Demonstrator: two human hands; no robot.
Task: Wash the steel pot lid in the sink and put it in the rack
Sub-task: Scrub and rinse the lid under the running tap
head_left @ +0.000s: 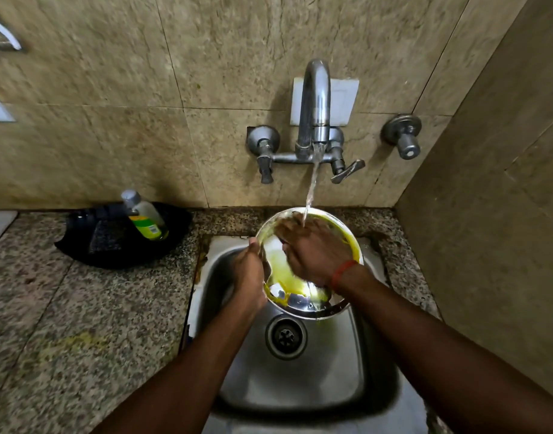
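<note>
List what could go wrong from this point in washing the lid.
1. The steel lid is wet and streaked with yellow residue, and the left hand grips only its rim; it could slip and drop into the sink.
2. The water stream lands on the right hand and the tilted lid, so it may splash onto the counter.
3. Residue near the lower rim could be missed.
</note>
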